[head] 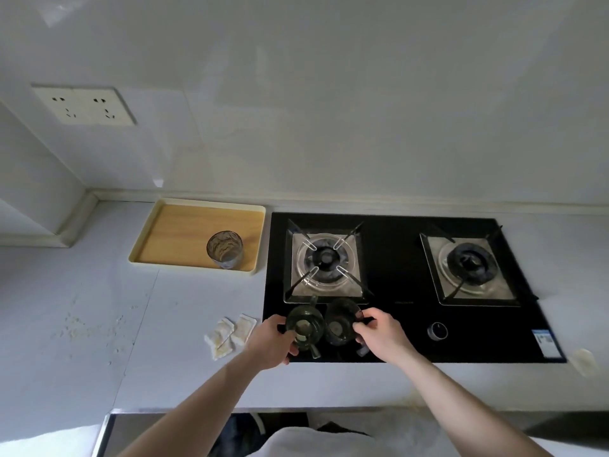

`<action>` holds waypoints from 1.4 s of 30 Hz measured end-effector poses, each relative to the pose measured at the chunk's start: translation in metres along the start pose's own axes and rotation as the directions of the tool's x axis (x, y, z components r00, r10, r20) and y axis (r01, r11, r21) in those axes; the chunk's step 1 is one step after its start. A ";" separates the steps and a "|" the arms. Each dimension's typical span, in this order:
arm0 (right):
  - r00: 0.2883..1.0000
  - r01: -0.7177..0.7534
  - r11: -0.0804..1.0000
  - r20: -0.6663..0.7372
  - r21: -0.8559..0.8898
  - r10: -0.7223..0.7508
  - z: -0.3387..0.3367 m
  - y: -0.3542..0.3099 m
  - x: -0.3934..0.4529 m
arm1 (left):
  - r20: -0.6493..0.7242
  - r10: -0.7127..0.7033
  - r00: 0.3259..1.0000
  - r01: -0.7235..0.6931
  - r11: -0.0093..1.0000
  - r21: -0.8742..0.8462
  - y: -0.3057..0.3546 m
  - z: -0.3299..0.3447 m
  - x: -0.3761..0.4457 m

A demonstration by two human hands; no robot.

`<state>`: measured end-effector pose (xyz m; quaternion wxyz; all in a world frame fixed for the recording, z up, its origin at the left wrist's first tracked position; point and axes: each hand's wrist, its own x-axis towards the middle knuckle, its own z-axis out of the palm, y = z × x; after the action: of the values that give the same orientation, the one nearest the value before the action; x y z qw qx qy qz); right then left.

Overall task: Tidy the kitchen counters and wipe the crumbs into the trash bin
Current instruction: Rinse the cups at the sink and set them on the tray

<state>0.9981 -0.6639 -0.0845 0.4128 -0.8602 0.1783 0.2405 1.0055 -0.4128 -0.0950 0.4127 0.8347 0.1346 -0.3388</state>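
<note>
We stand at the tabletop [184, 374], with the black stove [395, 328] set into its right half and a tray [184, 239] at the back edge near the left corner, one glass [225, 249] already standing on it. We judge the tidying step is in hand: our left hand [270, 341] closes its grip around a dark green glass [304, 326] on the stove's front edge, and our right hand [379, 334] pinches the rim of a second dark glass [341, 321] touching the first. Next we likely lift both and carry them left to the tray, keeping them level. Crumpled tissues [230, 334] lie just beside the stove; crumbs [89, 328] scatter toward the front left, still unwiped.
</note>
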 end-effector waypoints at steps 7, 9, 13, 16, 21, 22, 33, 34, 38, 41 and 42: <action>0.998 0.055 0.998 0.009 -0.013 -0.055 0.006 0.000 -0.001 | -0.185 0.004 0.983 -0.009 1.000 -0.027 -0.003 -0.010 -0.017; 0.997 0.074 0.997 0.030 0.016 -0.075 0.008 -0.003 0.001 | -0.233 0.016 0.972 -0.024 0.999 -0.033 -0.012 -0.022 -0.028; 0.991 0.113 0.991 0.067 0.071 -0.118 0.022 -0.020 0.001 | -0.278 -0.007 0.961 -0.015 0.997 -0.077 -0.030 -0.062 -0.047; 0.984 0.135 0.986 0.106 0.100 -0.145 0.037 -0.040 0.000 | -0.355 -0.010 0.935 -0.018 0.997 -0.076 -0.038 -0.098 -0.054; 0.976 0.148 0.984 0.147 0.097 -0.161 0.067 -0.071 -0.002 | -0.404 -0.069 0.912 -0.012 0.981 -0.195 -0.058 -0.151 -0.062; 0.976 0.148 0.984 0.143 0.102 -0.162 0.074 -0.075 -0.003 | -0.408 -0.083 0.909 -0.009 0.976 -0.219 -0.064 -0.161 -0.063; 0.997 0.064 0.987 0.034 0.147 -0.069 0.137 -0.110 -0.044 | -0.403 -0.139 0.904 0.047 0.972 -0.231 -0.122 -0.276 -0.016; 0.998 0.062 0.986 0.021 0.154 -0.066 0.140 -0.115 -0.048 | -0.400 -0.139 0.906 0.051 0.974 -0.222 -0.123 -0.286 -0.008; 0.999 0.036 0.974 0.008 0.222 -0.039 0.151 -0.135 -0.062 | -0.364 -0.139 0.921 0.046 0.967 -0.252 -0.121 -0.319 0.027; 1.000 0.022 0.968 0.008 0.251 -0.024 0.158 -0.149 -0.068 | -0.354 -0.148 0.924 0.040 0.955 -0.292 -0.114 -0.334 0.051; 1.000 0.020 0.966 0.005 0.258 -0.022 0.159 -0.153 -0.069 | -0.348 -0.149 0.926 0.039 0.951 -0.305 -0.112 -0.337 0.058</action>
<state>0.9765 -0.4381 -0.0367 0.5245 -0.8001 0.1973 0.2140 1.1446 -0.0831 -0.0566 0.4823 0.8053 0.2982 -0.1730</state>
